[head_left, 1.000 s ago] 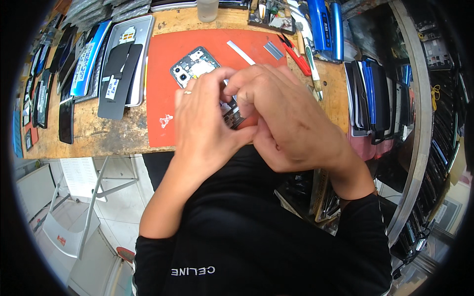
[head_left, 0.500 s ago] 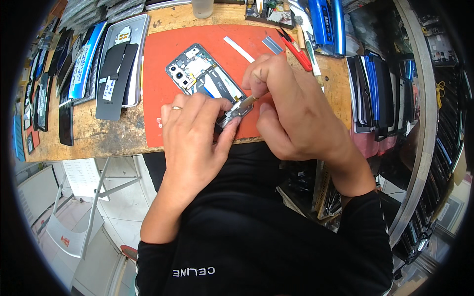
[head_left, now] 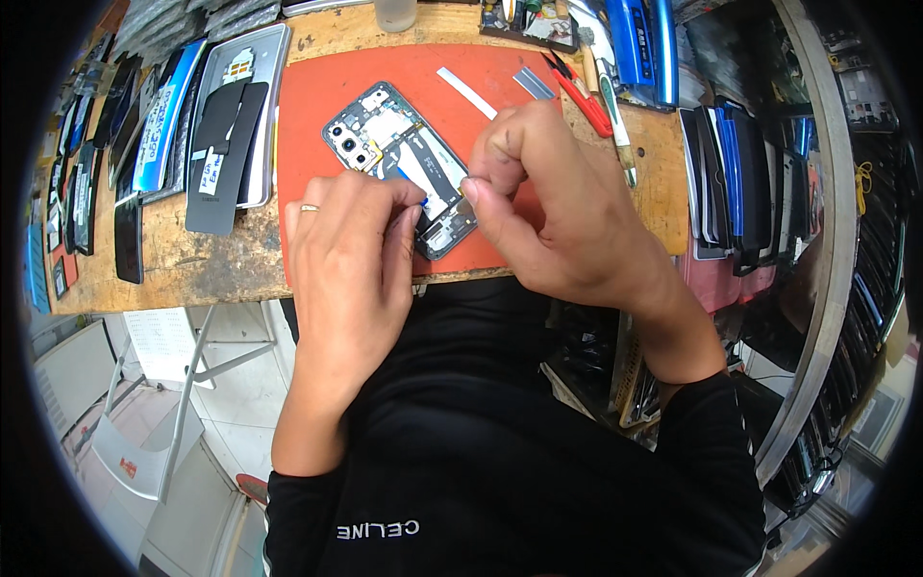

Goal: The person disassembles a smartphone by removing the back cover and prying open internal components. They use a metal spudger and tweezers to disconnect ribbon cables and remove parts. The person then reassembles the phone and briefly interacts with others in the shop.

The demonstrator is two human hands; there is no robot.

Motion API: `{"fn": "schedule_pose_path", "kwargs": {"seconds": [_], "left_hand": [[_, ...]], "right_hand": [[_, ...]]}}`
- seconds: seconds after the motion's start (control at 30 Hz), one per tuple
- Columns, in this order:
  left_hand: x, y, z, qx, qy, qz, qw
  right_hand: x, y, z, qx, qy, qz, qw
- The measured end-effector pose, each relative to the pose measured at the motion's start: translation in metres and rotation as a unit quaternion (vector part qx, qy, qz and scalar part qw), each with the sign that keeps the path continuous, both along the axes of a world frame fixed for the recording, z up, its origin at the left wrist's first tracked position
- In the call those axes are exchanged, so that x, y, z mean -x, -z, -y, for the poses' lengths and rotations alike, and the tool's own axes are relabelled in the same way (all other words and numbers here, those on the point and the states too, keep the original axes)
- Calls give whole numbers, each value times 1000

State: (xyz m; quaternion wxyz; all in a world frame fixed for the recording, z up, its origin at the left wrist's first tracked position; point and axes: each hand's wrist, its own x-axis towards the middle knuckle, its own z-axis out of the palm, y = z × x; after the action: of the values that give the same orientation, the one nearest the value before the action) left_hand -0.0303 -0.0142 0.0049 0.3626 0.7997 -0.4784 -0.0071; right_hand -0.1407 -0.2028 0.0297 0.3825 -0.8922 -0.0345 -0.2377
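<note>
A smartphone with its back cover off lies slanted on an orange-red mat, its three camera lenses at the upper left. My left hand, with a ring on one finger, is closed at the phone's lower left edge. Its index finger reaches over the frame beside a bit of blue film, and the thumb lies along the edge. On the other side, my right hand is curled in a pinch, thumb tip at the phone's right edge. What sits between those fingers is hidden.
A white strip and a grey strip lie on the mat. Beyond are red-handled pliers and a green-and-white tool. Phone parts fill a tray at left; phone covers stand at right.
My left thumb has come off the phone's lower end, which now shows. My right hand has shifted to the phone's right edge; the brownish tool it held there is out of sight.
</note>
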Motion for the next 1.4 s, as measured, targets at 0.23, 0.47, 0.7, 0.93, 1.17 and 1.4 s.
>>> {"fn": "schedule_pose_path", "kwargs": {"seconds": [0.23, 0.47, 0.7, 0.93, 1.17, 1.4], "left_hand": [[7, 8, 2, 45, 44, -162, 985], [6, 11, -6, 23, 34, -180, 983], [1, 6, 21, 71, 8, -79, 994], [-4, -3, 0, -21, 44, -30, 998], [-2, -11, 9, -83, 84, 85, 989], [-16, -17, 24, -119, 170, 197, 958]], "right_hand": [[-5, -1, -4, -7, -6, -13, 1000], [-6, -15, -5, 148, -34, -65, 986], [-17, -17, -13, 121, -103, -9, 987], [-3, -15, -2, 85, -67, -32, 994], [1, -8, 0, 59, -40, -22, 997], [12, -9, -3, 17, -13, -8, 1000]]}}
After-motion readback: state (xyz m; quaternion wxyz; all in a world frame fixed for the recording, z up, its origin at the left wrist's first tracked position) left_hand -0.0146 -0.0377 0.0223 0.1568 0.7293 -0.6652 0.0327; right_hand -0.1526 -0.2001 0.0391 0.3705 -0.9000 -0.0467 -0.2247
